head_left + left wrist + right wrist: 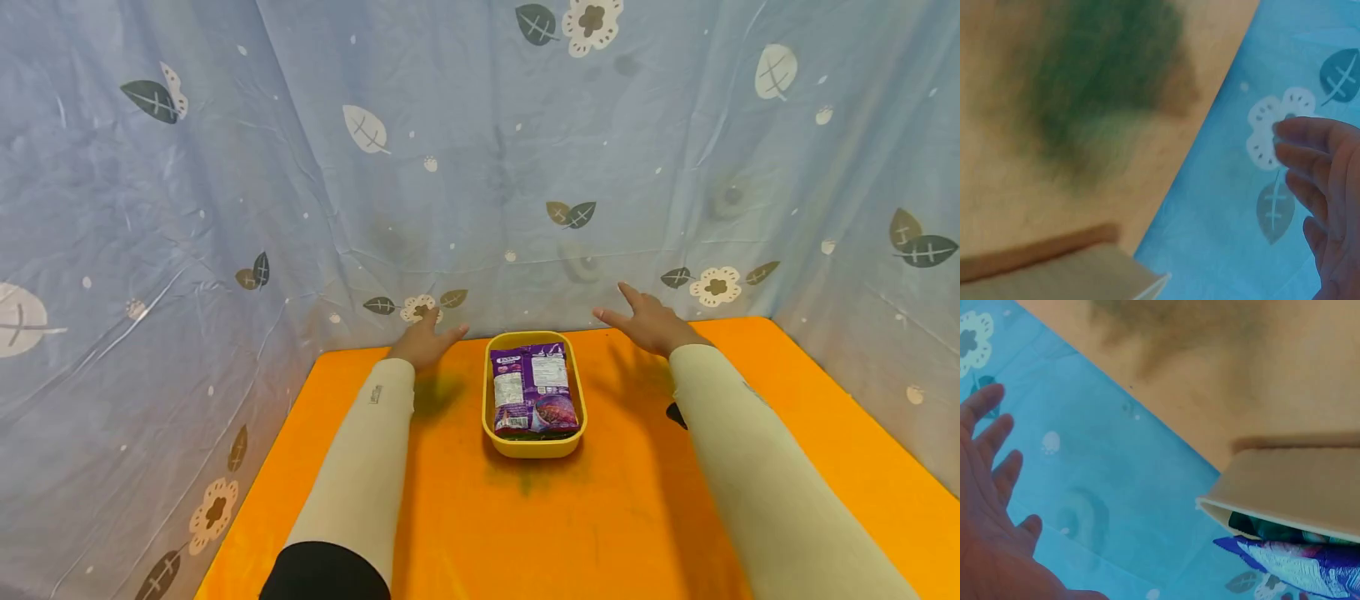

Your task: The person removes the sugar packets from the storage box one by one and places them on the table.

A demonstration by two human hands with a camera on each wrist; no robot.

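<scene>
A yellow rectangular bin [535, 449] stands on the orange table in the head view. Purple printed snack packets [551, 379] lie inside it, and a dark green packet edge shows beneath them. To the bin's left, my left hand [422, 340] hovers over the table with nothing in it, its fingers extended. On the other side my right hand [651, 321] is raised with fingers spread, also holding nothing. The right wrist view shows a purple packet [1297, 565] reaching above the bin's rim, with the right hand's fingers [1007, 475] apart from it.
Light blue curtains [480, 167] with leaf and flower prints enclose the orange table [525, 533] at the back and both sides. A small black object [677, 415] shows beside the right sleeve.
</scene>
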